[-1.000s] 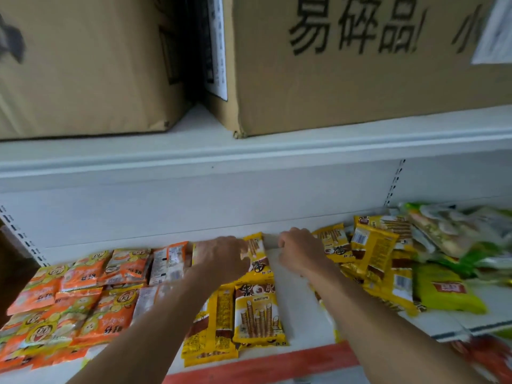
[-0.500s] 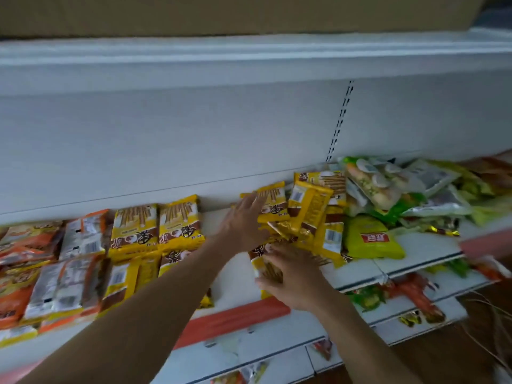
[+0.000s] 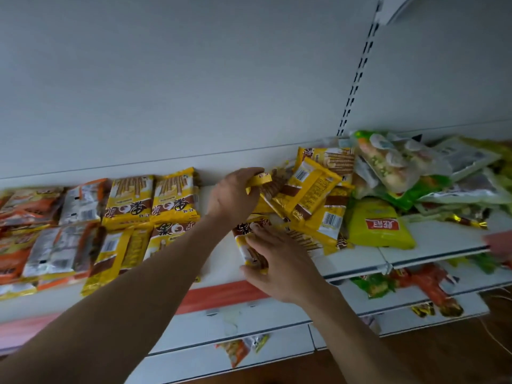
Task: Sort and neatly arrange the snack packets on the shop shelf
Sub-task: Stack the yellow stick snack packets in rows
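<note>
Yellow-and-brown biscuit-stick packets lie in a loose heap at the middle of the white shelf. My left hand grips the end of one packet at the heap's left edge. My right hand holds another yellow packet lying near the shelf front. Left of my arms, matching yellow packets lie in tidy rows, with orange packets and silver-backed ones further left.
Right of the heap are a plain yellow bag and a jumble of green and clear bags. A slotted upright runs up the back wall. Lower shelves hold orange and green packets. Brown floor shows at the bottom right.
The view swung down and right from the cardboard boxes overhead. Both hands moved right from the tidy rows to the loose heap, and each has taken hold of a yellow packet.
</note>
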{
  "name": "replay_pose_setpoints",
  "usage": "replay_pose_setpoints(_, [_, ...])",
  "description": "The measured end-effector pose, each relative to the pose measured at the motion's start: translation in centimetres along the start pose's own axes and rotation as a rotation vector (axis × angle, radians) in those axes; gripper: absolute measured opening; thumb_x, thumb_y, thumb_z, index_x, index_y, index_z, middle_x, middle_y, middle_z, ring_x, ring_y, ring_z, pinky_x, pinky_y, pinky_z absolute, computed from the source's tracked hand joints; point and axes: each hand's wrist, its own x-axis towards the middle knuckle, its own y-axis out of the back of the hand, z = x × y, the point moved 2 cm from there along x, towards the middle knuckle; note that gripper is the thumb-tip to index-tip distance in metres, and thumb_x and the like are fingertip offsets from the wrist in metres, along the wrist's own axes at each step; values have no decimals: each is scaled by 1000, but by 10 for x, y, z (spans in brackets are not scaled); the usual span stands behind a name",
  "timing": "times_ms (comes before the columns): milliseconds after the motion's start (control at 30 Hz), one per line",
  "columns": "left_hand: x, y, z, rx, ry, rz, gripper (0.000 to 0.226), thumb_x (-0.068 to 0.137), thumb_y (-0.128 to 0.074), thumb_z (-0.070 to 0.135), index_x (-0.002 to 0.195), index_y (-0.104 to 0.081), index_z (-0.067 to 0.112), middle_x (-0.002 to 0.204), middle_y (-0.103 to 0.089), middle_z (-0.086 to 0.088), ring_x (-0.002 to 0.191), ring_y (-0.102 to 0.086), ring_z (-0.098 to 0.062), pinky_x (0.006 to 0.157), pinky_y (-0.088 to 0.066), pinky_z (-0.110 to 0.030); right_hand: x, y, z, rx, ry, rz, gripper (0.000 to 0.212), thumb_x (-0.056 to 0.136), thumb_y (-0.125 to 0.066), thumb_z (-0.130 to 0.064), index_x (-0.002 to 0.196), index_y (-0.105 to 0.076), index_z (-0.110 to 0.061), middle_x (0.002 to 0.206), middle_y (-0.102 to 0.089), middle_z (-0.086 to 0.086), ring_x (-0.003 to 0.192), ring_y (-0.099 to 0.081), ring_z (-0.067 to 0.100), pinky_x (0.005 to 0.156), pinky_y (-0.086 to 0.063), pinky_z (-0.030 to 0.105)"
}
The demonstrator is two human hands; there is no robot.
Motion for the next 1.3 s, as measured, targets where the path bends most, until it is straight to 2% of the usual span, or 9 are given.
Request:
replay_pose_setpoints(100, [-3, 18, -6, -188, 160, 17, 23, 88, -59, 29, 109, -65, 37, 74, -65, 12, 71, -61, -14, 59, -42, -24, 3, 12, -8, 16, 37, 114, 40, 91, -46, -43, 118, -60, -17, 118, -64, 0, 106, -60, 20, 77, -51, 37])
replay_pose_setpoints(233, [-20, 45, -17, -486, 204, 48, 15, 90, -62, 22, 82, -62, 34, 63, -57, 12, 60, -51, -5, 55, -42, -21, 9, 23, -12, 168, -75, 313, 29, 96, -43, -32, 107, -67, -19, 68, -59, -2, 57, -53, 16, 48, -37, 33])
replay_pose_setpoints(400, [-61, 96, -45, -660, 166, 141, 35, 91, -58, 5, 98, -65, 39, 68, -61, 23, 60, -50, 3, 54, -41, -11, 6, 22, -24, 888, -547, 496, 32, 102, -46, -31, 78, -67, -35, 77, -69, -11, 67, -61, 1, 59, -47, 21])
replay_pose_setpoints(533, [-104, 134, -80, -575, 161, 233, 40, 94, -59, 6, 105, -66, 44, 68, -57, 8, 56, -44, -3, 51, -38, -14, 5, 12, -52, 1347, -713, 593, 15, 100, -53, -32, 97, -67, -28, 108, -71, 2, 97, -69, 16, 70, -56, 29])
replay_pose_setpoints(633, [-140, 157, -102, -305, 106, 285, 52, 88, -60, -4, 126, -63, 31, 108, -71, 8, 88, -64, -3, 73, -49, -17, 13, 6, -84, 1097, -576, 606, 26, 102, -47, -38, 91, -69, -29, 89, -71, -5, 93, -68, 16, 77, -59, 40])
replay_pose_setpoints(800, [-176, 171, -125, 112, -47, 294, 59, 73, -69, -13, 126, -66, 14, 130, -63, -3, 123, -57, -24, 100, -45, -37, 26, -8, -140, 610, -330, 473, 37, 102, -39, -42, 119, -67, -25, 104, -70, -16, 93, -62, -4, 70, -46, 5])
replay_pose_setpoints(933, [-185, 165, -139, 232, -16, 193, 58, 73, -66, -9, 125, -67, 17, 131, -63, -3, 122, -59, -26, 90, -51, -49, 32, -31, -174, -8, -132, 346, 38, 102, -43, -36, 130, -59, -16, 115, -70, -1, 100, -67, 18, 75, -53, 32])
replay_pose_setpoints(1067, [-191, 151, -155, 321, 20, -43, 66, 78, -59, 12, 142, -50, 26, 149, -45, 1, 139, -40, -20, 111, -30, -42, 37, -64, -174, -57, -152, 104, 58, 95, -48, -55, 141, -50, -20, 148, -48, 0, 136, -41, 21, 106, -38, 36])
replay_pose_setpoints(1300, [-191, 155, -165, 236, -45, -121, 62, 85, -53, 39, 146, -44, 29, 154, -37, 1, 145, -27, -22, 118, -17, -40, 42, -69, -161, -74, -93, 153, 41, 100, -49, -42, 134, -58, -22, 149, -45, 2, 143, -32, 25, 115, -28, 47])
